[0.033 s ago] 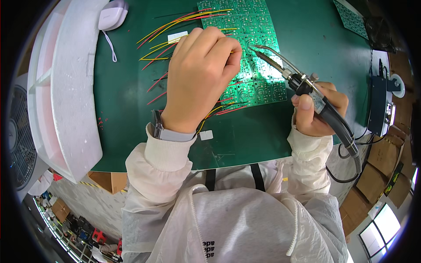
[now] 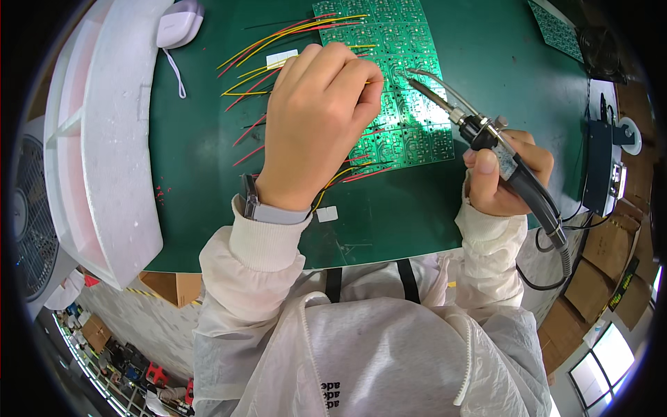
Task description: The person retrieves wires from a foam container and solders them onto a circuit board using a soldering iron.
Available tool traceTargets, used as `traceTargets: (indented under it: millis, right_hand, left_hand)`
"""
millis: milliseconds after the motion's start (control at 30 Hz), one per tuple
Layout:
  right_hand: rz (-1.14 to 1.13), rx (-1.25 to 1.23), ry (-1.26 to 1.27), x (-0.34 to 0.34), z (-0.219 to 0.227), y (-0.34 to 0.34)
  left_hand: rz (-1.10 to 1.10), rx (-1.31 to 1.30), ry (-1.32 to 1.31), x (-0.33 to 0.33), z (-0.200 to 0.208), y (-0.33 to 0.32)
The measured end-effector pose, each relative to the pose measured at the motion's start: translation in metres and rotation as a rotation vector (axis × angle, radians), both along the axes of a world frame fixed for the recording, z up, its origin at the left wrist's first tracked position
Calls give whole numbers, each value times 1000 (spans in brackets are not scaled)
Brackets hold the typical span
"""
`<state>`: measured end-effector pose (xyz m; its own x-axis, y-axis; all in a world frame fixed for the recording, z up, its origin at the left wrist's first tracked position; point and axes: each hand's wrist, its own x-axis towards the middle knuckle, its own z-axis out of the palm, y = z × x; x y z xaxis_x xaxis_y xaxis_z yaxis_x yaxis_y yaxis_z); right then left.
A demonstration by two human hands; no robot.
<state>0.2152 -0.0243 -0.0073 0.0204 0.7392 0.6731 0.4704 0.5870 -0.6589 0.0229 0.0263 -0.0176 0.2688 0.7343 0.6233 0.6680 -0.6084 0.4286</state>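
My left hand (image 2: 321, 104) is closed in a pinch over a panel of green circuit boards (image 2: 417, 128). A short bit of yellow wire (image 2: 368, 83) shows at its fingertips. In my right hand (image 2: 486, 182) is a black-handled soldering iron (image 2: 515, 172) with a thin metal tube alongside its tip. The iron points up and left, its tip over the boards and right of my left fingers; whether it touches them I cannot tell. Several red, yellow and black wires (image 2: 292, 29) lie across the panel's left edge, some hidden under my left hand.
A white foam holder (image 2: 114, 153) stands along the left side of the green table (image 2: 201, 194). Behind it sits a pale earbud case (image 2: 178, 28) with a strap. At the right edge are a dark box (image 2: 599, 167) and the iron's cable (image 2: 566, 260). Another board (image 2: 556, 28) lies far right.
The soldering iron's tip has shifted slightly right and down, away from my left fingertips. My left hand stays in place.
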Motion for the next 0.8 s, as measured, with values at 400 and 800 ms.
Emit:
traceTargets:
  millis: [400,800]
  right_hand:
    - [-71,40,333,-34,-6,6]
    - [9,-48,663,-74,-7,18]
  left_hand:
    - [121,123,95,-62,81,-44]
    - [529,-549,95,-454,98,124]
